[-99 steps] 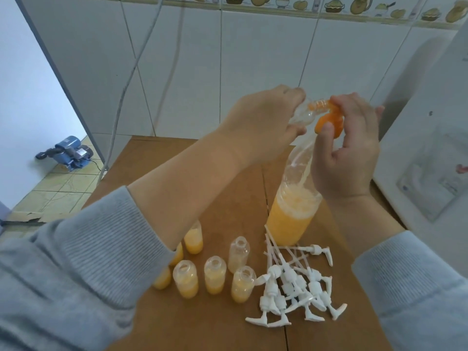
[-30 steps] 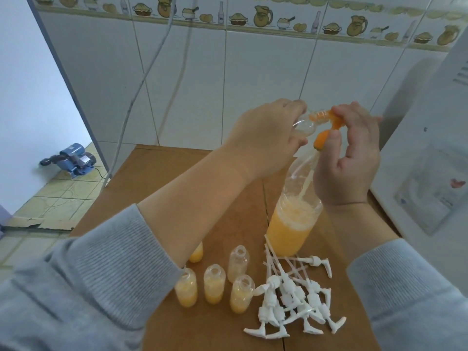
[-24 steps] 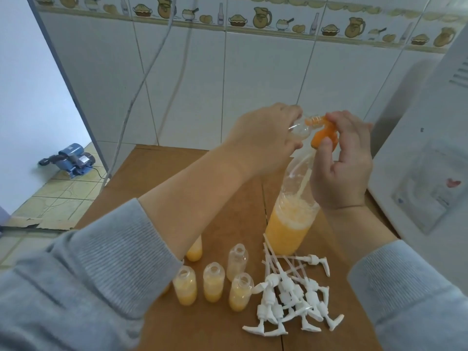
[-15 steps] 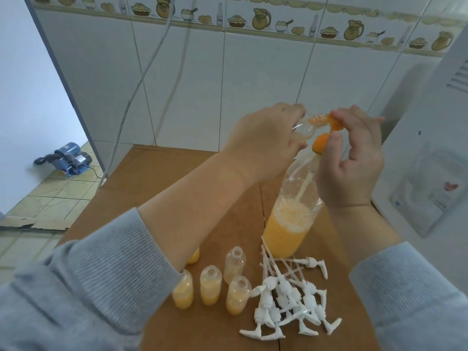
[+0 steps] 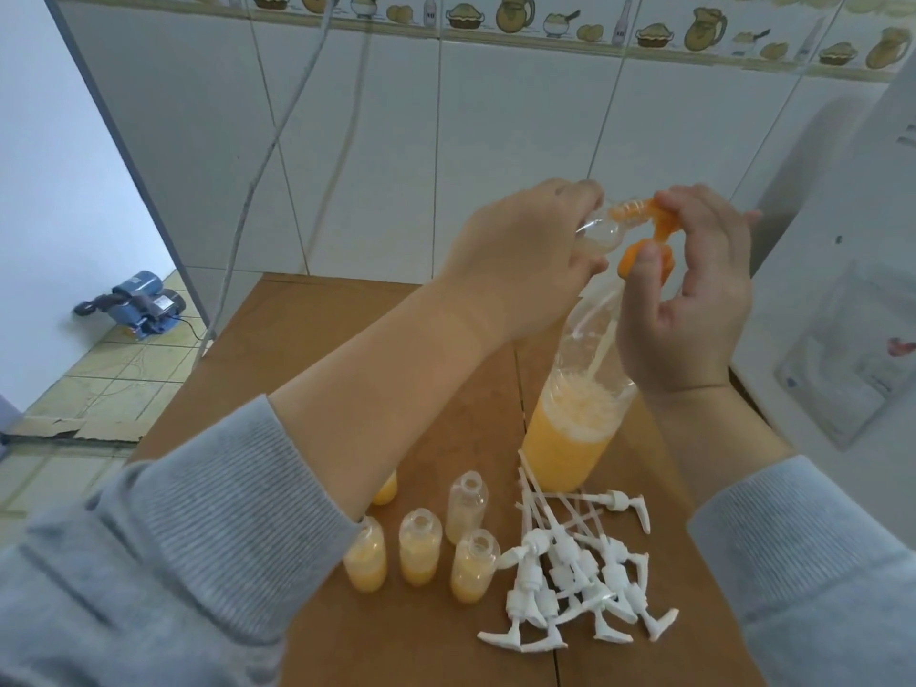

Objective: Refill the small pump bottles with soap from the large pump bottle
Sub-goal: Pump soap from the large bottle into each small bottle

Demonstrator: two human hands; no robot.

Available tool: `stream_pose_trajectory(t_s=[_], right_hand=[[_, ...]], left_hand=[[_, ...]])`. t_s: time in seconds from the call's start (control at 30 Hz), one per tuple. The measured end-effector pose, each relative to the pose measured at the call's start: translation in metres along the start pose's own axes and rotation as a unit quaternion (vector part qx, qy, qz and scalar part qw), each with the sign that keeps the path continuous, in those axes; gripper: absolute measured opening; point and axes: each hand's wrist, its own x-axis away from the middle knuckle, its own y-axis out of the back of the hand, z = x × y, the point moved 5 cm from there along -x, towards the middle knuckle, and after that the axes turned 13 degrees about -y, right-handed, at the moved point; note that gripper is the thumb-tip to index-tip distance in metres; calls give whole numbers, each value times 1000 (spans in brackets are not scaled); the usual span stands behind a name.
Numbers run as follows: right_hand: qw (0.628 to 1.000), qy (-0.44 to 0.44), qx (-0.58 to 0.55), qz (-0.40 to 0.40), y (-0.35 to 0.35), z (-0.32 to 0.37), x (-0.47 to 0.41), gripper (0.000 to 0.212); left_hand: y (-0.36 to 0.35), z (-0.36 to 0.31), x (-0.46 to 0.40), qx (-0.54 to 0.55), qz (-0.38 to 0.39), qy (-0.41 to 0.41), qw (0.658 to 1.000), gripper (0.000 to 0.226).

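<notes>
Two hands are raised above a brown worktop (image 5: 307, 339) set against a white tiled wall (image 5: 495, 141) with a decorative border. Left hand (image 5: 520, 260) grips a small clear bottle (image 5: 602, 225), tilted on its side, its mouth at the orange pump head (image 5: 649, 240). Right hand (image 5: 694, 290) curls round that pump head atop the large bottle (image 5: 575, 428), which stands half full of orange soap. Nearby stand small bottles (image 5: 421, 547); beside them lie white pumps (image 5: 570, 577). On the tiled floor (image 5: 99, 384) at left sits a blue motor (image 5: 139, 302).

Small bottle (image 5: 597, 224) at orange pump (image 5: 654, 240)
</notes>
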Motion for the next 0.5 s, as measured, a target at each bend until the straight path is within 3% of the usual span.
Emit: stream_pose_trajectory(t_s=[0.23, 0.5], right_hand=[[999, -3, 24, 36, 0, 1, 7, 38], [1000, -9, -4, -17, 1, 1, 3, 33]], left_hand=[[0, 3, 1, 3, 21, -1, 1000, 42], [3, 0, 0, -14, -5, -12, 1000, 39]])
